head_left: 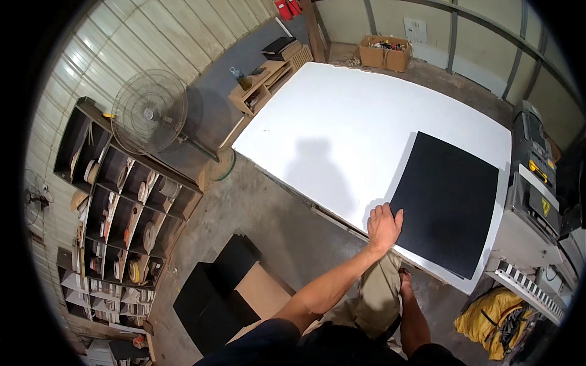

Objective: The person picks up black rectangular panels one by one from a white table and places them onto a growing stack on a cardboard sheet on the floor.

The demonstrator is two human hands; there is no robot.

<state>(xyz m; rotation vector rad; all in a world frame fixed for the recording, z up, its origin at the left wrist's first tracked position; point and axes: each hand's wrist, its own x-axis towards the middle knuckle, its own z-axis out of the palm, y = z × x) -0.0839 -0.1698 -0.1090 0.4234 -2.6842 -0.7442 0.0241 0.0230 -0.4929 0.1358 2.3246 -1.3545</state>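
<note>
A large black rectangular board (452,201) lies flat on the right part of a white-topped table (342,116). It looks like a small stack, since a second edge shows along its near side. My left hand (384,229) rests at the board's left edge, fingers stretched over the white top and thumb against the black edge. Close to my body, my right hand (405,279) hangs low beside my khaki trousers (375,287), just below the table's near edge. Its fingers are mostly hidden, so I cannot tell whether it holds anything.
Along the table's right side stands a grey machine (534,195) with a yellow warning label. A yellow bag (491,317) sits below it. Behind my left arm are an open black carton (213,299), a standing fan (149,113) and a shelf of rolls (122,213). A cardboard box (384,55) stands beyond the table.
</note>
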